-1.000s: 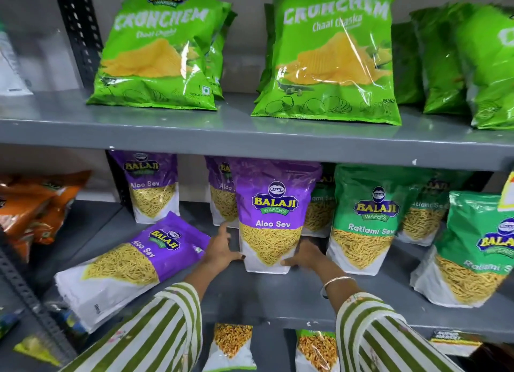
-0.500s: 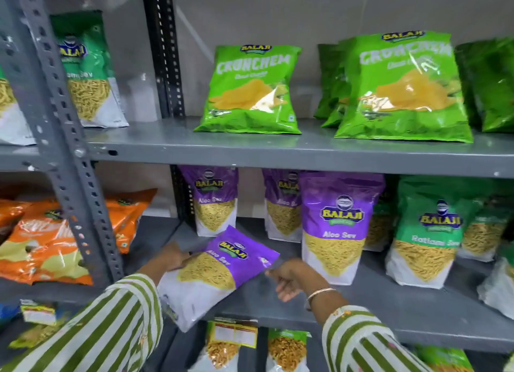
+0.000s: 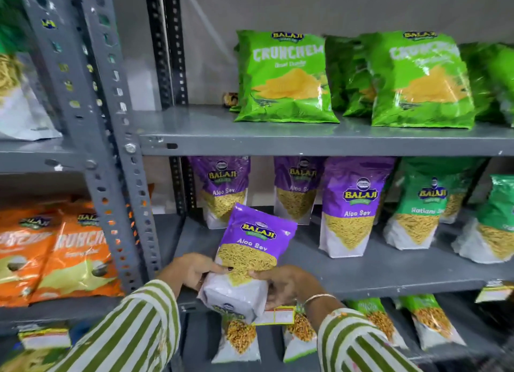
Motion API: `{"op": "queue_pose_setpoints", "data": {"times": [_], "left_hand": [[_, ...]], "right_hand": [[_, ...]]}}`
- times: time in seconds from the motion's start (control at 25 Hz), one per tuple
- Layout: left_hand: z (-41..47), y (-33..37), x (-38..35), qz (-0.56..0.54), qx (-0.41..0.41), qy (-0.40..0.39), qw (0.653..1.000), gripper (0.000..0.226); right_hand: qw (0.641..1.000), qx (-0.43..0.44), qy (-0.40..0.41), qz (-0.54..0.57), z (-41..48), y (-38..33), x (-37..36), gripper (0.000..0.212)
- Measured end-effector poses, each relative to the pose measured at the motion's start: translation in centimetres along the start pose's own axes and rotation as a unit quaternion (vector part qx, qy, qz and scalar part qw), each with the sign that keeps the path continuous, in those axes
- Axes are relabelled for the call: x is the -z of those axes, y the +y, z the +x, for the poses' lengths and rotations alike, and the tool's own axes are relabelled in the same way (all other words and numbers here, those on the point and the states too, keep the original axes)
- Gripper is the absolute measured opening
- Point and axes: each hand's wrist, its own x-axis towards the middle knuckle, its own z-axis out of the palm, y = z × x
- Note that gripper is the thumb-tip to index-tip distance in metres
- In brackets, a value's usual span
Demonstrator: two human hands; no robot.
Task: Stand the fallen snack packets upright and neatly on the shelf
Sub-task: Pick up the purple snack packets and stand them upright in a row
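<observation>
Glossy purple-white Aloo Sev pkt (image 3: pixel 251 256), flat pouch, tilted slightly, held over front edge of the grey metal shelf (image 3: pixel 375 271). My left hand (image 3: pixel 192 270) and right hand (image 3: pixel 281 284) reach fwd from striped sleeves, fingers curled, clamped on its lower sides. Other Aloo Sev pkts (image 3: pixel 354 210) stand upright behind.

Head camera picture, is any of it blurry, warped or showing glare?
Head view: motion blur smears the left edge and the orange packets; wide-angle distortion bows the grey perforated steel upright; glare streaks the glossy green Crunchem bags; the held purple Aloo Sev packet is fairly sharp.
</observation>
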Motion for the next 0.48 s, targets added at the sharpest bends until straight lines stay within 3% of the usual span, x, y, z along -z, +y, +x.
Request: {"op": "queue_pose_setpoints", "data": {"times": [0.12, 0.28, 0.36, 0.48], "left_hand": [[-0.4, 0.0, -1.8, 0.013, -0.059, 0.025, 0.998, 0.008], [-0.9, 0.8, -3.9, -0.01, -0.169, 0.095, 0.981, 0.04], [-1.5, 1.6, -5.0, -0.006, -0.219, 0.132, 0.967, 0.04], [-1.6, 2.5, -6.1, 0.003, -0.272, 0.18, 0.945, 0.045]], "right_hand": [[0.995, 0.04, 0.055, -0.079, -1.4, -0.9, 0.9, 0.012], [0.952, 0.246, 0.091, -0.157, -3.6, -2.2, 2.1, 0.047], [0.917, 0.349, 0.088, -0.172, -4.1, -2.6, 2.8, 0.057], [0.889, 0.399, 0.113, -0.194, -4.5, -3.2, 3.8, 0.063]]}}
